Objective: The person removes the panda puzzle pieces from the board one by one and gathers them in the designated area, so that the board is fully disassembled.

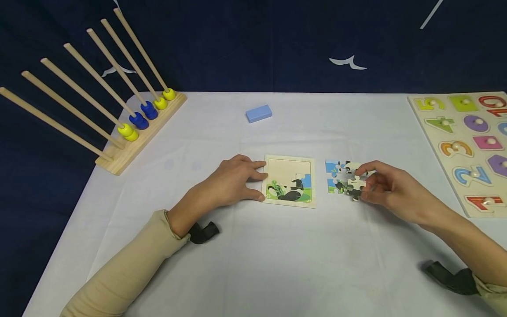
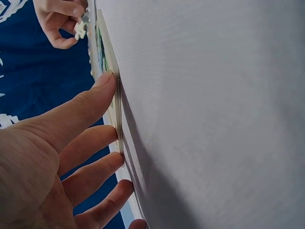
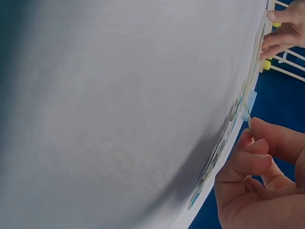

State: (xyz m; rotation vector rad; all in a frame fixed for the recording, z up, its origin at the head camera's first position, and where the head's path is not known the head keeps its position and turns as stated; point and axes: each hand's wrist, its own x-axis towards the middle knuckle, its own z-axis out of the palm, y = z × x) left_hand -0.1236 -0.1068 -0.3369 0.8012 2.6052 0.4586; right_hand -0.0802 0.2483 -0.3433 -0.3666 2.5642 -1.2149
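My left hand (image 1: pixel 233 180) lies at the left edge of a square wooden puzzle tray (image 1: pixel 289 165), its outstretched fingertips and thumb touching the rim. In the tray's lower part sit joined panda puzzle pieces (image 1: pixel 291 191), with bare wood above them. To the right, my right hand (image 1: pixel 390 191) pinches a jigsaw piece (image 2: pixel 80 29) between thumb and fingers; its pale back faces the left wrist view. Below and left of that hand, several loose panda pieces (image 1: pixel 336 179) lie close together on the cloth, partly covered by the fingers.
A blue block (image 1: pixel 259 113) lies behind the tray. At the back left stands a wooden peg rack (image 1: pixel 144 134) with yellow and blue beads. A knobbed number-and-shape board (image 1: pixel 443 149) lies at the right. White cloth (image 1: pixel 277 264) covers the table, and a dark blue curtain (image 1: pixel 245 44) hangs behind.
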